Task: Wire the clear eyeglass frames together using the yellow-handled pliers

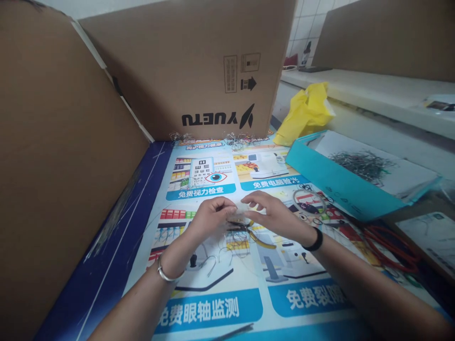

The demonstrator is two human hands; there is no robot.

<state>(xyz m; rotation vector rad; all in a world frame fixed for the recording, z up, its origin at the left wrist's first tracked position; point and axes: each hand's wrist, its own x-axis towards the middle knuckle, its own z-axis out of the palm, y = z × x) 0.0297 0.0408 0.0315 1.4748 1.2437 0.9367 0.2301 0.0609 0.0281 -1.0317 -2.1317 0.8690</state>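
My left hand (214, 219) is closed, its thumb and fingers pinched on a small, translucent whitish piece (242, 211), blurred and too unclear to name. To its right, my right hand (270, 215) has its thumb and fingers curved and apart, with the tips close to that piece; whether they touch it I cannot tell. Just below the hands, pliers with yellow handles (262, 241) lie on the printed sheet, their jaws toward the left hand. Thin loose wires (213, 260) are scattered around and below the pliers.
Tall cardboard panels (199, 61) stand at the back and left. On the right sits a turquoise box (330, 182) with a heap of thin wire pieces (362, 166). A yellow bag (305, 113), a coil of wire (309, 201) and red cable (391, 248) lie nearby.
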